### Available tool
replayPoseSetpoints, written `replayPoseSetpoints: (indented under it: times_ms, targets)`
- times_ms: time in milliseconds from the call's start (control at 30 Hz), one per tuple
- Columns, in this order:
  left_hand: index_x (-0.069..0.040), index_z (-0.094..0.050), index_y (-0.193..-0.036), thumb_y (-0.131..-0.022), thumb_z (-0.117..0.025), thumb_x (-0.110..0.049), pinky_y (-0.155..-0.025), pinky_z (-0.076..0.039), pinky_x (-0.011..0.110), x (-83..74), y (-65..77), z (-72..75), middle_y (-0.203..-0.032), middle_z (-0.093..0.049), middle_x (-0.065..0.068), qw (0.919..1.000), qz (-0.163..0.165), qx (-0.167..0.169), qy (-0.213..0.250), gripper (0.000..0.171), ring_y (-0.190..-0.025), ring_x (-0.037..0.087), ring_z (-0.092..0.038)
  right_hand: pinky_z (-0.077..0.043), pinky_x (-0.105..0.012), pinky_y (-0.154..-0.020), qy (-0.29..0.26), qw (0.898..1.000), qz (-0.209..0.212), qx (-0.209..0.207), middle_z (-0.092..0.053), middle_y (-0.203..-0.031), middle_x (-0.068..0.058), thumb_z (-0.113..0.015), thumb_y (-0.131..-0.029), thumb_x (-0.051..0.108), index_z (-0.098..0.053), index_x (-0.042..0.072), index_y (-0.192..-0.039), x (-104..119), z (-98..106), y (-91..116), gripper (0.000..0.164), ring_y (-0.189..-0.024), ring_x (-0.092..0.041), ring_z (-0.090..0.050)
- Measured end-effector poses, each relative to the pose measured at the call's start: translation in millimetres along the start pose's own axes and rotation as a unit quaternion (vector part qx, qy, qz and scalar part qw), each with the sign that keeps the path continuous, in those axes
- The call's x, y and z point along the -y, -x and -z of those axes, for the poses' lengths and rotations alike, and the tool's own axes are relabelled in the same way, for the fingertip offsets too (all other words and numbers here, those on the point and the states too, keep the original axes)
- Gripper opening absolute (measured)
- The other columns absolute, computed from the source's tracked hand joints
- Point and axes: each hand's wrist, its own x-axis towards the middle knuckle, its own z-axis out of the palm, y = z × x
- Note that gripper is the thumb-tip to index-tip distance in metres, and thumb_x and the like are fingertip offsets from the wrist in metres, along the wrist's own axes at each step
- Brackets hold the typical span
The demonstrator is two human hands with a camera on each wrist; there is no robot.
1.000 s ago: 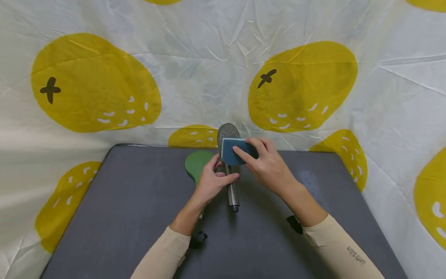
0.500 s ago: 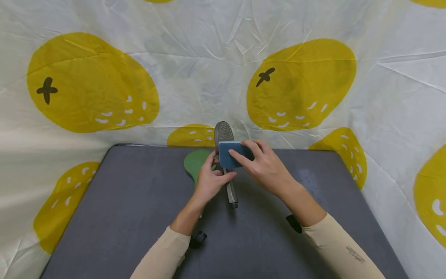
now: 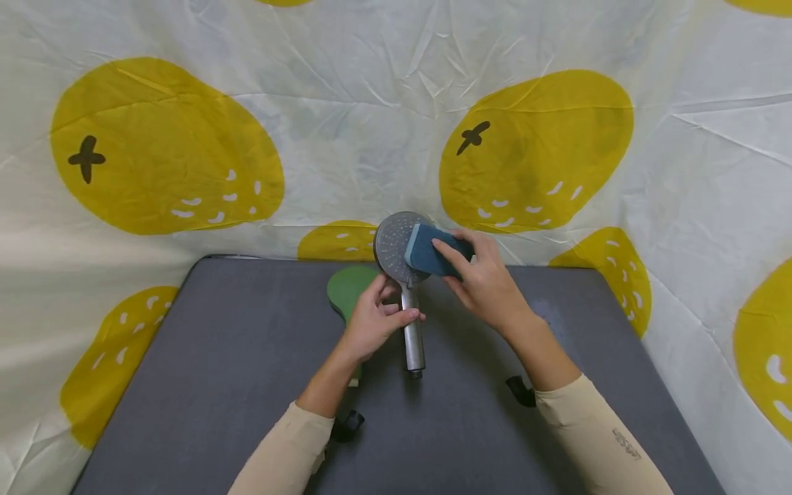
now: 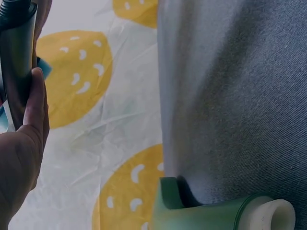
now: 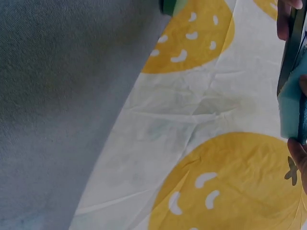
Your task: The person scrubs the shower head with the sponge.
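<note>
A silver hand shower (image 3: 391,246) stands upright in the head view, its round nozzle face turned toward the camera. My left hand (image 3: 374,320) grips its handle (image 3: 412,344) just below the head, thumb across the front. In my right hand (image 3: 489,278) is a blue sponge (image 3: 432,250), pinched between thumb and fingers against the right side of the nozzle face. The left wrist view shows the handle's dark threaded end (image 4: 17,13) close up. The sponge's light blue layer (image 5: 289,111) lies along the hand shower in the right wrist view.
Behind my left hand lies a green object (image 3: 350,289) with a round head and a handle, which has a whitish hollow end (image 4: 279,215). It rests on the grey tabletop (image 3: 247,385). A white sheet (image 3: 365,158) with yellow fruit prints hangs behind the table.
The hand shower has turned so its nozzle face points more toward the camera. My right hand has moved the sponge up and right across the face, tilting it.
</note>
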Motion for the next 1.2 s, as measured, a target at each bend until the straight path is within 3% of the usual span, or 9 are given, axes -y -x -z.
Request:
replayPoseSetpoints:
  times_ms: [233, 367, 600, 767, 900, 1067, 1200]
  targets:
    - [-0.007, -0.030, -0.157, -0.096, -0.067, 0.007, -0.088, -0.063, 0.037, -0.6, -0.1, 2.3, -0.141, -0.052, 0.031, 0.9997, -0.009, 0.013, 0.019, 0.073, -0.088, 0.019, -0.076, -0.052, -0.057, -0.095, -0.035, 0.999, 0.016, 0.020, -0.050, -0.137, -0.029, -0.089, -0.081, 0.014, -0.057, 0.011, -0.145, 14, -3, 17, 0.071, -0.125, -0.046, -0.049]
    - [-0.004, -0.029, -0.157, -0.096, -0.062, 0.012, -0.089, -0.063, 0.037, -0.4, 0.7, 3.9, -0.139, -0.053, 0.033, 0.9987, -0.011, 0.017, 0.046, 0.071, -0.090, 0.021, -0.077, -0.052, -0.057, -0.096, -0.039, 0.999, 0.028, 0.024, -0.050, -0.138, -0.029, -0.089, -0.080, 0.013, -0.057, 0.013, -0.145, 22, -3, 23, 0.072, -0.125, -0.045, -0.050]
    - [-0.008, -0.025, -0.159, -0.098, -0.064, 0.006, -0.091, -0.063, 0.038, -2.1, 3.0, 3.5, -0.142, -0.050, 0.037, 0.9980, -0.002, 0.049, 0.040, 0.074, -0.091, 0.020, -0.077, -0.052, -0.057, -0.091, -0.015, 1.000, 0.010, -0.015, -0.050, -0.138, -0.033, -0.086, -0.083, 0.011, -0.057, 0.010, -0.146, 15, 6, 6, 0.069, -0.124, -0.047, -0.050]
    - [-0.006, -0.023, -0.160, -0.098, -0.064, 0.006, -0.091, -0.063, 0.041, -2.3, 4.4, 5.1, -0.142, -0.042, 0.048, 0.9967, -0.003, 0.071, 0.040, 0.075, -0.090, 0.021, -0.077, -0.051, -0.056, -0.097, -0.048, 0.998, -0.046, -0.005, -0.047, -0.142, -0.031, -0.082, -0.089, 0.013, -0.054, 0.010, -0.149, -1, 17, -11, 0.067, -0.130, -0.044, -0.047]
    - [-0.006, -0.021, -0.160, -0.098, -0.063, 0.007, -0.093, -0.061, 0.049, -1.7, 5.7, 5.1, -0.142, -0.043, 0.048, 0.9956, 0.000, 0.084, 0.041, 0.077, -0.091, 0.022, -0.077, -0.049, -0.056, -0.101, -0.072, 0.994, -0.081, -0.001, -0.044, -0.145, -0.029, -0.081, -0.090, 0.013, -0.052, 0.009, -0.150, -10, 23, -21, 0.067, -0.133, -0.041, -0.044]
    - [-0.006, -0.018, -0.160, -0.098, -0.064, 0.006, -0.092, -0.062, 0.047, 1.7, 6.0, 6.6, -0.142, -0.043, 0.048, 0.9951, -0.004, 0.086, 0.049, 0.078, -0.091, 0.022, -0.077, -0.050, -0.056, -0.100, -0.065, 0.995, -0.071, -0.006, -0.047, -0.143, -0.029, -0.083, -0.088, 0.014, -0.054, 0.008, -0.149, -8, 23, -22, 0.067, -0.131, -0.042, -0.044]
    - [-0.010, -0.017, -0.161, -0.097, -0.065, 0.006, -0.089, -0.063, 0.043, 0.1, 5.0, 7.6, -0.142, -0.042, 0.049, 0.9959, -0.025, 0.070, 0.051, 0.082, -0.090, 0.021, -0.077, -0.053, -0.055, -0.097, -0.060, 0.997, -0.044, -0.010, -0.048, -0.141, -0.029, -0.084, -0.087, 0.014, -0.055, 0.008, -0.148, 0, 17, -13, 0.068, -0.129, -0.043, -0.046]
